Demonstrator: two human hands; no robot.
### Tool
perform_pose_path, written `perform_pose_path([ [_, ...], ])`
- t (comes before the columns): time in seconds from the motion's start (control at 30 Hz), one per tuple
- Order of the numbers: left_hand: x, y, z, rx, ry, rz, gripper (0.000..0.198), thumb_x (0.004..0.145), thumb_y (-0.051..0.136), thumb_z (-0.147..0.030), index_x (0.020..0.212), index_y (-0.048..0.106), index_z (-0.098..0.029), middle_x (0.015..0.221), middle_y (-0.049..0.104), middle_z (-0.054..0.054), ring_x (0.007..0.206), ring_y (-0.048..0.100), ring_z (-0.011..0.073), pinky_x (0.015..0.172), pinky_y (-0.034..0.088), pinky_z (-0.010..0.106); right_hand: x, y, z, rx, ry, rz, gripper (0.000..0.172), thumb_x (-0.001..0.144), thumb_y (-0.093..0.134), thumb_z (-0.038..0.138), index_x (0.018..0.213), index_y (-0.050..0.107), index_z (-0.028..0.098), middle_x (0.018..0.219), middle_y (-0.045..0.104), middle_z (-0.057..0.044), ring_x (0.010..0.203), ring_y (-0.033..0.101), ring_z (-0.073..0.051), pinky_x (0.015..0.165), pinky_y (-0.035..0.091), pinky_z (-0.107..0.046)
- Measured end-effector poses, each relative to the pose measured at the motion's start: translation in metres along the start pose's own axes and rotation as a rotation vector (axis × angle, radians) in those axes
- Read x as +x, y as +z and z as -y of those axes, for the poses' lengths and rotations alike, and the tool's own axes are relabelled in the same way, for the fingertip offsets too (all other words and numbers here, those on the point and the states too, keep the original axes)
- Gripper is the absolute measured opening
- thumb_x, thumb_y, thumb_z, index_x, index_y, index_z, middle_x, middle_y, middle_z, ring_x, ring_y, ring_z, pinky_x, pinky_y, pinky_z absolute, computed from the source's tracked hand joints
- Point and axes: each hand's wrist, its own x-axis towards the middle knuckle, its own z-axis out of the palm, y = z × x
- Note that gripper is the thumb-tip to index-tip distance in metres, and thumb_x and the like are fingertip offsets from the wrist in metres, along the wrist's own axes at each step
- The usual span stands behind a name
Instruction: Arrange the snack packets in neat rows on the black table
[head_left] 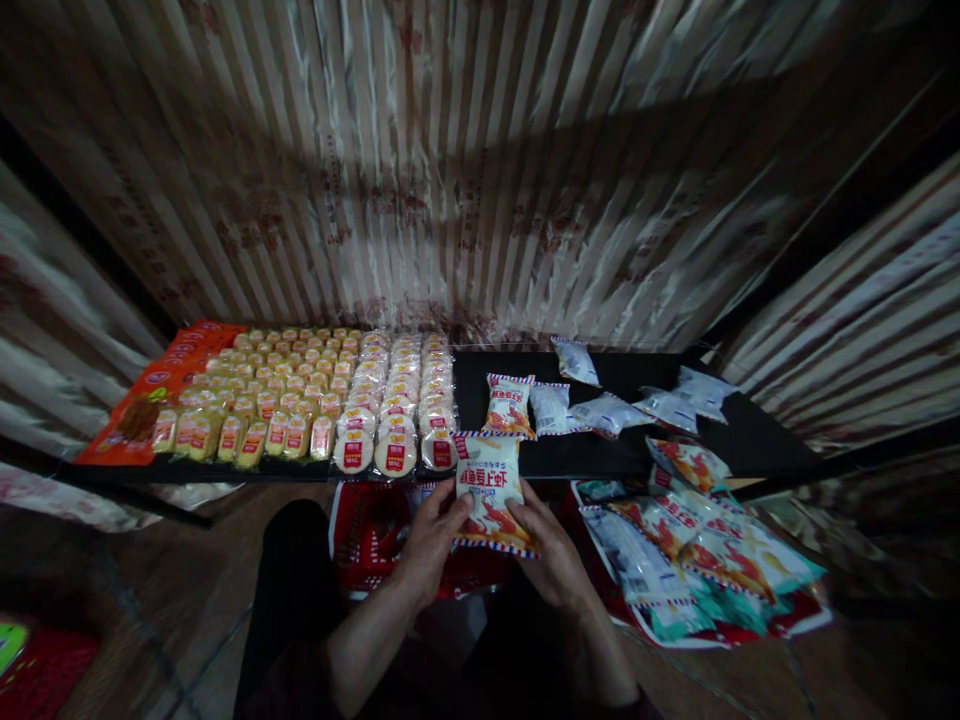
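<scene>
Snack packet (489, 488) (striped red-and-blue ends): held between left hand (431, 540) and right hand (553, 548), at the surface's (566, 457) near edge.

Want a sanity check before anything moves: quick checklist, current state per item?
1. Left hand and right hand both on the held packet: ok, one at each side.
2. Held packet's printed front facing the camera: ok.
3. Loose packets on the black table all same side up: not ok; one printed packet shows its front, the pale packets don't.
4. Round crackers in columns: ok, three.
5. Held packet's seals intact: cannot tell.
</scene>
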Motion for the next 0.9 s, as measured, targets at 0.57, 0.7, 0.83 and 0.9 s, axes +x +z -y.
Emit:
perform_pose_path([
  [0.57,0.02,0.007,-0.004,0.133,0.095,-0.126,0.039,0.068,0.074,-0.035,0.102,0.066,-0.018,0.103,0.07,0.01,0.097,0.064,0.0265,0.09,0.045,0.039,0.018,0.004,0.007,-0.218,-0.171,0.147,0.058,0.075,0.071,0.043,0.127,0.052,0.026,0.117,0.067,-0.006,0.107,0.062,-0.024,0.099,0.043,-0.041],
  [0.7,0.023,0.013,-0.007,0.107,0.102,-0.132,0.041,0.067,0.076,-0.035,0.103,0.066,-0.019,0.104,0.07,0.009,0.097,0.064,0.0258,0.091,0.045,0.038,0.028,0.001,0.006,-0.221,-0.161,0.144,0.059,0.075,0.069,0.047,0.127,0.052,0.025,0.113,0.069,-0.006,0.099,0.065,-0.025,0.089,0.049,-0.041],
  [0.83,0.029,0.017,-0.008,0.065,0.093,-0.104,0.041,0.067,0.076,-0.035,0.103,0.065,-0.019,0.105,0.07,0.009,0.096,0.064,0.0243,0.092,0.045,0.037,0.037,-0.001,0.008,-0.206,-0.163,0.094,0.058,0.074,0.069,0.05,0.124,0.055,0.024,0.108,0.071,-0.007,0.094,0.067,-0.027,0.082,0.052,-0.04],
  [0.9,0.035,0.019,-0.009,0.05,0.094,-0.1,0.042,0.067,0.076,-0.037,0.102,0.065,-0.018,0.103,0.071,0.009,0.095,0.064,0.0242,0.091,0.046,0.037,0.042,-0.001,0.011,-0.203,-0.168,0.073,0.057,0.073,0.07,0.051,0.122,0.056,0.023,0.108,0.07,-0.008,0.096,0.066,-0.027,0.081,0.052,-0.04],
])
